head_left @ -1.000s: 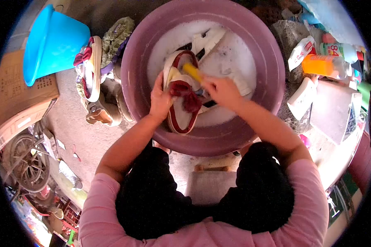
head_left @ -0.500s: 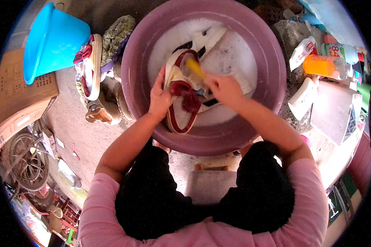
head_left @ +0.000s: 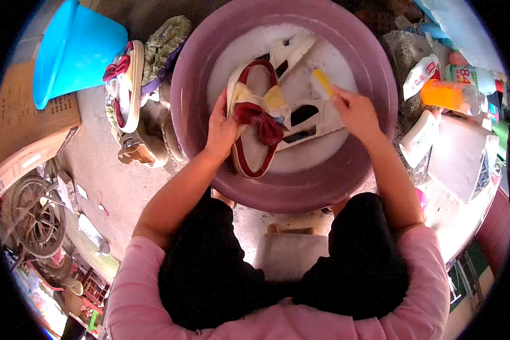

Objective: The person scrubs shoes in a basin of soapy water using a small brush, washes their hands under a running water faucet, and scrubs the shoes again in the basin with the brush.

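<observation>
"Where is the sandal [head_left: 256, 113]?"

"Above the suds [head_left: 330, 50] in the wide purple basin [head_left: 190, 85], left of the middle. It slants a little, its footbed facing up, with a dark red bow [head_left: 268, 129] across the strap."

"And the left hand [head_left: 222, 130]?"

"On the sandal's left edge, fingers clamped on the rim of it."

"What about the right hand [head_left: 357, 113]?"

"Its fingers are closed together on a small yellow tool [head_left: 321, 79]. The end stands out past them toward the far left, apart from the sandal. I can't make out what the tool's working side looks like."

"Anything else in the basin?"

"White footwear [head_left: 317, 122] with dark openings, lying in the foam to the right of the sandal and beyond it."

"And around it?"

"A second bowed sandal [head_left: 133, 85] on the left, against a blue tub [head_left: 85, 54]. Over on the right, an orange bottle [head_left: 441, 94] lies on its side."
</observation>
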`<state>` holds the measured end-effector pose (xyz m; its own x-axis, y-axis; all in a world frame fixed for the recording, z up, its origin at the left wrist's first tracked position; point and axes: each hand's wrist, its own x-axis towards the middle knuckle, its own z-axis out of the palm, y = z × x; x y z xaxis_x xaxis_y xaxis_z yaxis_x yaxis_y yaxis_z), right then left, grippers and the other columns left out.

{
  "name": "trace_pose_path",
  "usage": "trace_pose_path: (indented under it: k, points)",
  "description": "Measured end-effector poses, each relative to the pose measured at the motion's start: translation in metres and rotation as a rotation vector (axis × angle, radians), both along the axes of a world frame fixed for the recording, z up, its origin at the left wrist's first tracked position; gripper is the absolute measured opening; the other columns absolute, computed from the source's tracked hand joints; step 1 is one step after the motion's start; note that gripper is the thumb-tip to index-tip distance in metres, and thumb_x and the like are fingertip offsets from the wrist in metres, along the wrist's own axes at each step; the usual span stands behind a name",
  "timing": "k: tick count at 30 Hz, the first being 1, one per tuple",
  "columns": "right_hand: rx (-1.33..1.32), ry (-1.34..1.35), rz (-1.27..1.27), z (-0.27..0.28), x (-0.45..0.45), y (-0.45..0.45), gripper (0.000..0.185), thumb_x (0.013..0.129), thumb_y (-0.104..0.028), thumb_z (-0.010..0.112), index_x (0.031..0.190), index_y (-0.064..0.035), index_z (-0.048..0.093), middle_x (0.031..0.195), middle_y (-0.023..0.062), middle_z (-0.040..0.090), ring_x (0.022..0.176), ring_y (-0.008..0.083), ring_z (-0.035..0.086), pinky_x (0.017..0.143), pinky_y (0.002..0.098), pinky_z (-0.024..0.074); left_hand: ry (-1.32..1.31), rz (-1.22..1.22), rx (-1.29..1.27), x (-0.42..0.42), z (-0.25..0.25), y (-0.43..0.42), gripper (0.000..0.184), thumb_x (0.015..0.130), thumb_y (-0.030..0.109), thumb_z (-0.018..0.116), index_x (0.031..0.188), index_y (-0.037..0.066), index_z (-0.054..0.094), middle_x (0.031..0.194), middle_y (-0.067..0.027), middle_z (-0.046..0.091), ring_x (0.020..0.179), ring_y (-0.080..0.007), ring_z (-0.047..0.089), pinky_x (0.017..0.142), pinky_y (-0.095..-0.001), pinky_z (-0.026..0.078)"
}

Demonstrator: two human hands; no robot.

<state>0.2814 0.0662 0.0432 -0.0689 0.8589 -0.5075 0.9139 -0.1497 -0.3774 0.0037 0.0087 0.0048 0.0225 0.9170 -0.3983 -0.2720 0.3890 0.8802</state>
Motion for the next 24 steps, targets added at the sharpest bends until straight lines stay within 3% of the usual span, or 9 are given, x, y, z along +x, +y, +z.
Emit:
trace_pose_path:
  k: [3, 6, 7, 9, 13, 16, 17, 21, 24]
  points:
    - [0.154, -0.301, 0.091, -0.019, 0.003, 0.011, 0.028, 0.084, -0.028, 0.049, 0.110, -0.0220, 0.060, 0.075, 0.0187, 0.059, 0.069, 0.0309, 0.060, 0.065, 0.0383, 0.0482, 0.032, 0.029, -0.040, 0.003, 0.002, 0.001, 0.052, 0.082, 0.006, 0.055, 0.128, -0.001, 0.033, 0.116, -0.0108, 0.050, 0.106, -0.0167, 0.048, 0.091, -0.0270, 0.037]
    - [0.109, -0.240, 0.077, -0.051, -0.002, 0.012, 0.028, 0.084, -0.028, 0.046, 0.108, -0.0252, 0.060, 0.078, 0.0197, 0.060, 0.075, 0.0364, 0.059, 0.068, 0.0454, 0.0463, 0.127, 0.021, 0.003, 0.004, 0.005, -0.001, 0.053, 0.080, 0.009, 0.058, 0.127, -0.001, 0.034, 0.114, -0.0112, 0.051, 0.105, -0.0174, 0.049, 0.091, -0.0277, 0.037]
    - [0.183, -0.070, 0.048, -0.049, 0.002, 0.015, 0.029, 0.084, -0.025, 0.049, 0.111, -0.0248, 0.059, 0.077, 0.0180, 0.061, 0.072, 0.0322, 0.060, 0.066, 0.0404, 0.0475, 0.176, 0.021, 0.033, 0.003, 0.004, 0.000, 0.054, 0.079, 0.010, 0.059, 0.126, -0.001, 0.034, 0.113, -0.0113, 0.052, 0.104, -0.0178, 0.049, 0.091, -0.0280, 0.037]
    - [0.064, 0.343, -0.208, -0.015, -0.009, 0.011, 0.032, 0.083, -0.019, 0.053, 0.114, -0.0255, 0.057, 0.076, 0.0163, 0.061, 0.068, 0.0278, 0.061, 0.062, 0.0349, 0.0483, 0.383, -0.063, 0.114, -0.002, -0.002, -0.003, 0.059, 0.078, 0.012, 0.061, 0.127, 0.000, 0.032, 0.112, -0.0139, 0.053, 0.104, -0.0200, 0.050, 0.090, -0.0294, 0.038]
    - [0.382, 0.398, 0.339, 0.024, -0.068, -0.032, 0.037, 0.083, -0.027, 0.053, 0.120, -0.0324, 0.051, 0.064, 0.0120, 0.059, 0.060, 0.0300, 0.059, 0.054, 0.0399, 0.0477, 0.691, -0.111, 0.216, 0.009, -0.004, -0.005, 0.063, 0.075, 0.013, 0.063, 0.127, 0.000, 0.030, 0.103, -0.0235, 0.056, 0.097, -0.0337, 0.056, 0.084, -0.0365, 0.043]
    - [0.464, 0.244, 0.337, 0.003, -0.083, -0.004, 0.033, 0.083, -0.026, 0.056, 0.116, -0.0257, 0.056, 0.065, 0.0124, 0.058, 0.054, 0.0272, 0.056, 0.051, 0.0366, 0.0442, 0.975, -0.259, 0.208, 0.013, 0.026, -0.005, 0.061, 0.074, 0.010, 0.059, 0.126, -0.001, 0.029, 0.094, -0.0293, 0.056, 0.089, -0.0449, 0.055, 0.077, -0.0438, 0.045]
    - [0.376, 0.225, 0.233, 0.000, -0.081, 0.011, 0.033, 0.083, -0.030, 0.050, 0.116, -0.0307, 0.053, 0.066, 0.0127, 0.059, 0.057, 0.0329, 0.057, 0.053, 0.0441, 0.0461, 0.933, -0.258, 0.236, 0.012, 0.028, -0.003, 0.060, 0.072, 0.009, 0.057, 0.126, 0.003, 0.030, 0.088, -0.0292, 0.056, 0.082, -0.0478, 0.053, 0.071, -0.0473, 0.045]
    - [0.216, 0.216, 0.091, 0.025, -0.073, 0.011, 0.031, 0.085, -0.023, 0.052, 0.115, -0.0191, 0.056, 0.068, 0.0151, 0.058, 0.059, 0.0271, 0.057, 0.055, 0.0313, 0.0447, 0.964, -0.280, 0.310, 0.020, 0.050, -0.010, 0.061, 0.072, 0.006, 0.057, 0.127, 0.008, 0.031, 0.092, -0.0270, 0.057, 0.081, -0.0435, 0.056, 0.068, -0.0454, 0.047]
    - [0.367, 0.512, -0.037, 0.021, -0.060, -0.016, 0.029, 0.083, -0.019, 0.055, 0.112, -0.0196, 0.058, 0.068, 0.0181, 0.056, 0.054, 0.0293, 0.056, 0.052, 0.0379, 0.0444, 0.894, -0.287, 0.263, 0.012, 0.054, -0.008, 0.063, 0.073, 0.009, 0.062, 0.128, 0.006, 0.031, 0.098, -0.0271, 0.056, 0.090, -0.0429, 0.055, 0.074, -0.0445, 0.047]
